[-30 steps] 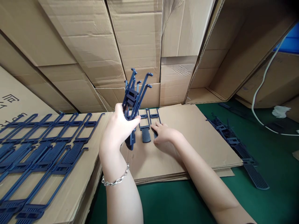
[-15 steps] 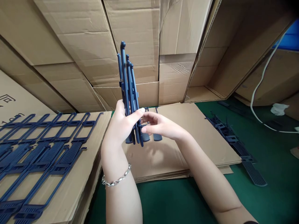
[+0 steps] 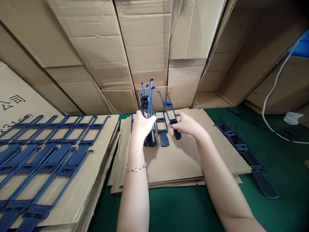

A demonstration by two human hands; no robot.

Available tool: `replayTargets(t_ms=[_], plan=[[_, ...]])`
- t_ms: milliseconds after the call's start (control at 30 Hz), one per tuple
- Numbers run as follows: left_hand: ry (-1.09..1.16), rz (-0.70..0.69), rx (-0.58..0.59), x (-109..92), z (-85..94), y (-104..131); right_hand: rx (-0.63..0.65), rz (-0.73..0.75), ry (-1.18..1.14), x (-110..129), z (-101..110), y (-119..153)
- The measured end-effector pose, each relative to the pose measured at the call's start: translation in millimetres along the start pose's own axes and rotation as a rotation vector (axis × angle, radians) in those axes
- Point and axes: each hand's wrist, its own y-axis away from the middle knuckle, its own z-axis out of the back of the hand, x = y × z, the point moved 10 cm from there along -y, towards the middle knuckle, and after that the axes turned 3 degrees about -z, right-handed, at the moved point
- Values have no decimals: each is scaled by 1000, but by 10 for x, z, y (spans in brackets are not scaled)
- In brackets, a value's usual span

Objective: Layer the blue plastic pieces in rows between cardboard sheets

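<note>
My left hand [image 3: 142, 129] is closed around a bundle of dark blue plastic frames [image 3: 145, 100], held upright over the cardboard stack. The frames have long thin rails with hooked tips. My right hand [image 3: 187, 125] grips a single blue plastic frame [image 3: 168, 104] near its lower end, its rails leaning up and to the left. Between the hands, another such frame [image 3: 164, 139] with a ribbed flat end lies on the cardboard sheets [image 3: 169, 164]. Part of one more frame shows behind my left hand.
On the left, a second cardboard stack [image 3: 82, 187] carries rows of blue frames [image 3: 65, 170]. More frames [image 3: 241, 146] lie in a pile on the green surface [image 3: 173, 206] at right. Cardboard boxes [image 3: 147, 42] stand behind, and a white cable [image 3: 266, 96] hangs at far right.
The bundle in my left hand has come down and to the right. My right hand has moved right, away from the bundle, and now holds one frame.
</note>
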Motion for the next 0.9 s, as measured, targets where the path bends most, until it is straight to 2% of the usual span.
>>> replayTargets(t_ms=[100,300,433,567,900], plan=[[-106,42,-25,9,127,30,-131,-154,238,-274,93,-127],[-150,1,-15,50,233,7,-75,-284,412,-509,-53,-248],[-201,10,4,38,214,21,25,-289,502,-531,-141,-236],[-253,17,82,-11,100,52,98,-244,566,-513,-225,-246],[-309,-30,150,-44,-2,58,142,-145,605,-340,-433,-261]])
